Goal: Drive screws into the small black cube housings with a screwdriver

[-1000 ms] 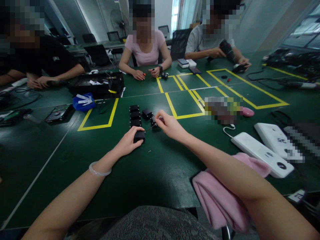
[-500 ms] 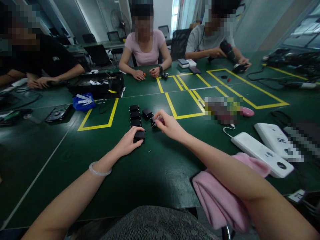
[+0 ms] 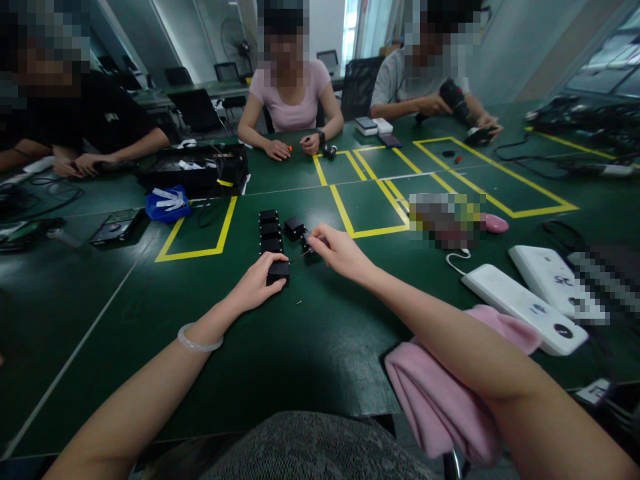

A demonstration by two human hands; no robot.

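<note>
My left hand grips a small black block on the green table, thumb at its near side and fingers over the far side. In my right hand is a thin screwdriver, held almost level, its tip at the block's right side. The screwdriver's handle is mostly hidden by my fingers. Beyond my left hand runs a row of similar black blocks with small shiny points along their sides. Another black block lies to the right of that row, and one more sits partly behind my right fingers. A tiny screw lies nearer me.
Yellow tape marks rectangles on the table. A blue bag, a hard drive and a black open case lie left. To the right are white power banks and a pink cloth. Three people sit around the table.
My right fingers have shifted slightly around the screwdriver. The block under my left hand has moved very slightly left; the rest looks the same.
</note>
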